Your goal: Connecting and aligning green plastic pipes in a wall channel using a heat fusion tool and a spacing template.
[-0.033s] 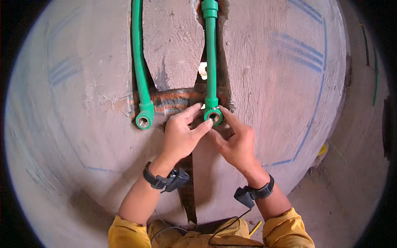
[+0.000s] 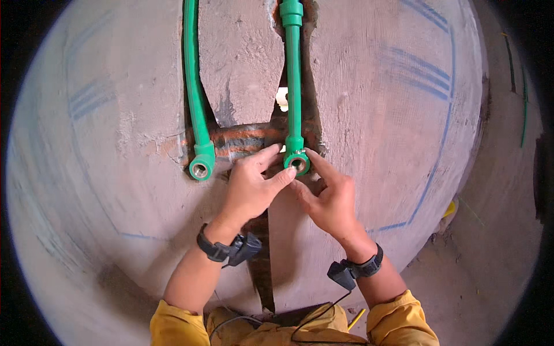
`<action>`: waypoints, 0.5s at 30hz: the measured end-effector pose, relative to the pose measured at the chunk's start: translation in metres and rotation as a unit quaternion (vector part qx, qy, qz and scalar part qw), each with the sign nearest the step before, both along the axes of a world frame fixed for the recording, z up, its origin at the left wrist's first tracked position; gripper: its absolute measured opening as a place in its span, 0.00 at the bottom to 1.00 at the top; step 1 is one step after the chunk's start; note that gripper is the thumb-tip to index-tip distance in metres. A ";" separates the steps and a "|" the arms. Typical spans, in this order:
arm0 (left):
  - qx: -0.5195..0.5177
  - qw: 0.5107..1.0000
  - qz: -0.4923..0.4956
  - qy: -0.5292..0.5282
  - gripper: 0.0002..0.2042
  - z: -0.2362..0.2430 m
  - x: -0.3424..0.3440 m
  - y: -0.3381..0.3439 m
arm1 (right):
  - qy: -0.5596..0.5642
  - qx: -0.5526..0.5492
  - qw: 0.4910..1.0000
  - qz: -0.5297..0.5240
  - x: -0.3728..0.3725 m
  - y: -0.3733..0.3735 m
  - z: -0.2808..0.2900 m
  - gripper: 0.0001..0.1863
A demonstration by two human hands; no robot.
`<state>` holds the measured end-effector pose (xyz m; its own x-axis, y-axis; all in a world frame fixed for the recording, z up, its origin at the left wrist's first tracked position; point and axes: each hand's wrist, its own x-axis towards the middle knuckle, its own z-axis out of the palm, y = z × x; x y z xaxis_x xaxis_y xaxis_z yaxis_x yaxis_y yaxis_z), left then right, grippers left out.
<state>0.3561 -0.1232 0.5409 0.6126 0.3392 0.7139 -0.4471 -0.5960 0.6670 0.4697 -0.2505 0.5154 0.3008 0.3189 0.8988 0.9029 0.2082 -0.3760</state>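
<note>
Nothing has shifted since the earlier frame. Both the left hand and right hand pinch the right green pipe elbow fitting, fingers closed on its rim, low in the chased plaster wall. The left elbow fitting sits untouched nearby.

Probably building site: chased wall, pipes

Rough grey plastered wall fills the view — chased channels cut into it, exposing reddish brick. Blue chalk lines mark the plaster. Dusty concrete floor at lower right, yellow scrap by the wall's foot — daylight, even.
</note>
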 end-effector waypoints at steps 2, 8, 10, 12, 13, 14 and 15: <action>-0.031 0.993 -0.017 0.111 0.30 0.014 -0.005 0.012 | 0.028 -0.012 0.999 0.012 0.001 0.000 0.002 0.28; 0.029 0.993 -0.009 0.113 0.32 0.021 -0.013 0.014 | 0.013 -0.005 1.000 0.017 0.002 0.002 -0.001 0.28; 0.006 0.994 -0.022 0.108 0.33 0.022 -0.013 0.011 | 0.003 0.003 1.000 0.007 0.005 0.005 -0.005 0.29; -0.018 0.994 -0.036 0.103 0.34 0.023 -0.010 0.009 | -0.002 0.018 1.000 -0.007 0.007 0.007 -0.007 0.29; 0.018 0.995 -0.025 0.090 0.35 0.022 -0.009 0.010 | -0.004 0.020 1.000 -0.006 0.007 0.007 -0.007 0.29; 0.053 0.995 -0.013 0.077 0.35 0.021 -0.006 0.012 | -0.019 0.025 0.999 -0.018 0.008 0.008 -0.008 0.30; 0.056 0.996 -0.013 0.074 0.35 0.017 -0.002 0.017 | -0.033 0.031 0.998 -0.031 0.007 0.008 -0.007 0.30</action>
<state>0.3539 -0.1060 0.5579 0.7220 0.2457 0.6467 -0.3647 -0.6592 0.6576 0.4771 -0.2429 0.5079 0.2570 0.2442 0.9351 0.9373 0.1729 -0.3027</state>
